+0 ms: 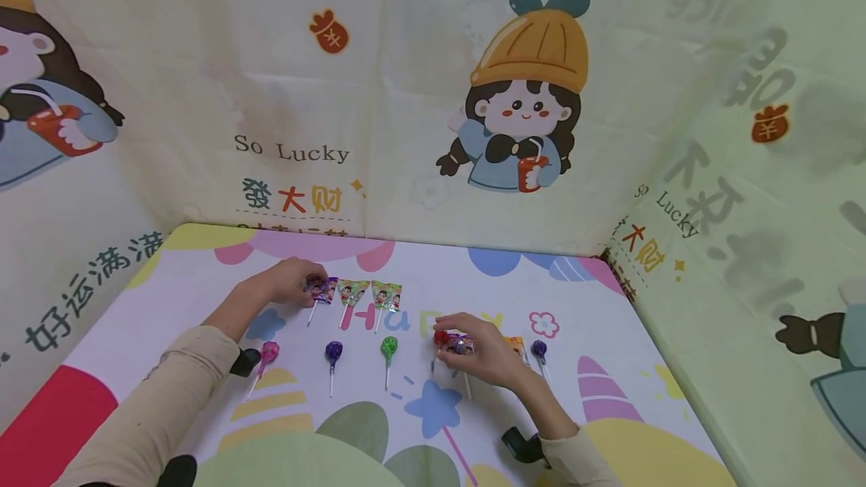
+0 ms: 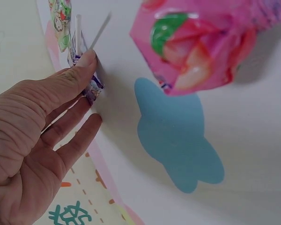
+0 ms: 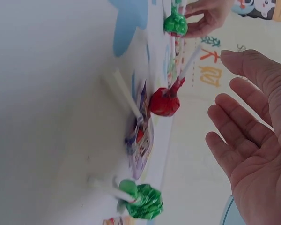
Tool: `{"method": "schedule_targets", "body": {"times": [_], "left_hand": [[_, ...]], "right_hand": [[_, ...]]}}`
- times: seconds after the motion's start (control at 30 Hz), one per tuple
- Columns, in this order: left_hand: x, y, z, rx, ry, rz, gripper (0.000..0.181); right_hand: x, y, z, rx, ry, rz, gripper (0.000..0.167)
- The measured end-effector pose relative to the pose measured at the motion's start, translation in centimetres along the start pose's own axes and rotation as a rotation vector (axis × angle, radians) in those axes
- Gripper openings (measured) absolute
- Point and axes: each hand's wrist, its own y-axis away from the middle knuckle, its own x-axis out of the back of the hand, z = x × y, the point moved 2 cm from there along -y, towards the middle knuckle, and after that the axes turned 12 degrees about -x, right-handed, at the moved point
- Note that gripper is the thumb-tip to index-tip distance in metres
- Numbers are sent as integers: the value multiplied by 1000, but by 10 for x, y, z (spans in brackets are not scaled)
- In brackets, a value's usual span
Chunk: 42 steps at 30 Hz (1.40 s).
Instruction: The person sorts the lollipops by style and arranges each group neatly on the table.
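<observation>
Far left, the cloth backdrop (image 1: 406, 96) has 好运满满 running up it, then "So Lucky" and 發大财 on the back panel, with another row under that getting cut off by the edge of the surface (image 1: 433, 276). Front left there's a pink lollipop (image 1: 269, 352) lying on its own, near the left sleeve.

Behind it, the left hand (image 1: 294, 280) pinches a purple packet lollipop (image 1: 323, 290) between thumb and fingers, at the left end of the back row. Right next to that sit two green packet lollipops, the nearer one (image 1: 354, 291) and then the other (image 1: 387, 295). The wrappers have little cartoon figures, but any print is too small to read.

Front row again: a purple lollipop (image 1: 334, 352), then a green lollipop (image 1: 389, 348). The surface has big letters, "H" and "a" readable, a "y" further right, the middle partly covered.

Next is a red lollipop (image 1: 440, 337) with a second purple packet (image 1: 460, 344) just beside it. The right hand (image 1: 483, 348) hangs over this bit, fingers spread loosely and holding nothing. The right wrist view shows another green lollipop (image 3: 147, 201) down there too. Then an orange packet (image 1: 516, 344), partly hidden, and a dark purple lollipop (image 1: 539, 349). Right panel repeats "So Lucky".
</observation>
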Motion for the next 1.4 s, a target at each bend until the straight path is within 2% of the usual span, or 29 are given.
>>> {"method": "schedule_targets", "body": {"times": [0.2,0.37,0.57,0.83,1.07,1.4], "left_hand": [[0,0,-1,-2,-8,-3,44],[0,0,0,-6,-12,-6,44],[0,0,-3,-8,-17,-11,45],[-1,-1,-3,-4,-14,-12,45],[0,0,0,-6,-16,-15,44],[0,0,0,-5,-13,-13,44]], "right_hand": [[4,7,8,15,14,40,40],[7,12,13,-27,29,53,43],[7,16,19,-82,29,19,43],[8,21,29,-86,40,-6,44],[9,24,36,-129,82,-35,50],[9,22,42,-157,69,-98,54]]}}
